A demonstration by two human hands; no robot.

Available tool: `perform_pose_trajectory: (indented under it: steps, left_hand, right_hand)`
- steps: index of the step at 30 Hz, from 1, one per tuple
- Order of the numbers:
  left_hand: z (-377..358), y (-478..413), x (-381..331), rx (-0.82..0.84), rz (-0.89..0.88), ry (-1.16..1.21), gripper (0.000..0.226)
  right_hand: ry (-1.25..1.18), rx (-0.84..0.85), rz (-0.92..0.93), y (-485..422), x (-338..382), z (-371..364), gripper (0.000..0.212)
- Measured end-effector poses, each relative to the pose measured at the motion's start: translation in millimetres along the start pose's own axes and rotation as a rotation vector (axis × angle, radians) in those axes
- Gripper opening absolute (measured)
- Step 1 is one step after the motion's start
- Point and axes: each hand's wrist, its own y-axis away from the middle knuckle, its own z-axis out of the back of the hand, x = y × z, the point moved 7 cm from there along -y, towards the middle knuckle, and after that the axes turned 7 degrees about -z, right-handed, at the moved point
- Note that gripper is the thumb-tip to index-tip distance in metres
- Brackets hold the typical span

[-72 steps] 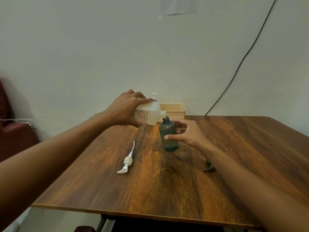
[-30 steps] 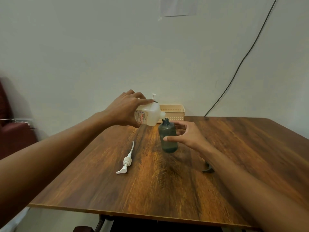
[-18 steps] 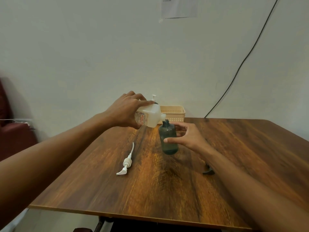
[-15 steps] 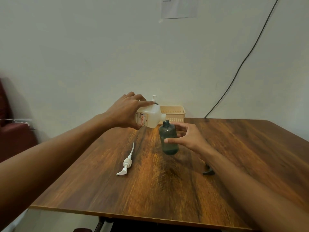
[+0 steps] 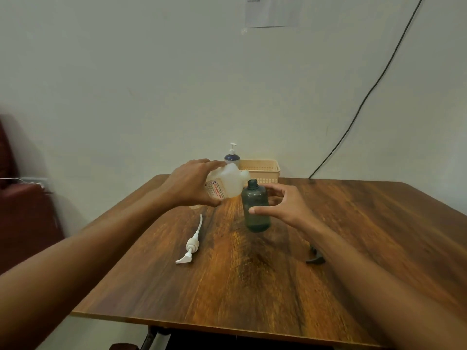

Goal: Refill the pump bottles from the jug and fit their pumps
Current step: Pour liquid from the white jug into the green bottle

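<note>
The table (image 5: 227, 286) reaches from its near edge at the bottom of the view to the wall (image 5: 126, 84). Its front half and its right part are free wood, and both forearms come in over the near corners. In the middle of the table stands the bottle (image 5: 255, 210), upright and with an open neck. The right hand (image 5: 285, 205) curls around it, the thumb on the front and the fingers behind, with a gap between palm and bottle. The left hand (image 5: 189, 184) grips the jug (image 5: 228, 184) from above and holds it tilted in the air, the spout just beside the bottle neck. I cannot tell whether liquid is flowing. The white pump (image 5: 192, 245) lies flat on the table left of the bottle, apart from it, with its tube pointing away. The dark pump (image 5: 315, 257) lies to the right and the right forearm hides most of it. At the far edge stands the basket (image 5: 262, 169), and beside it the far bottle (image 5: 232, 157) with its pump on; the jug and the left hand cover its lower part. The paper (image 5: 273, 11) on the wall is cut off at the top and its text is too small to read. A cable (image 5: 366, 97) runs down the wall to the far table edge. At the left a dark red seat (image 5: 25, 210) is cut off. The table has a strong brown wood grain, the jug is milky plastic with a red label, the bottle is round and smoky green, and the basket is beige with small holes.
</note>
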Motion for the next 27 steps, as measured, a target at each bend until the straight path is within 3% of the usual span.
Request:
perform_pose_trajectory:
  steps: [9,21,27]
  left_hand:
    - [-7,22,11,-0.160,0.196,0.272,0.093]
    - [-30,54,34,-0.281,0.391,0.426,0.115]
    - [-29,65,47,-0.313,0.444,0.438,0.100]
  right_hand:
    - [-0.038,-0.011,0.012,-1,-2,5,0.074]
    - [-0.074,-0.038,0.001,0,-1,11,0.079]
    - [-0.075,-0.053,-0.019,2,-1,12,0.080]
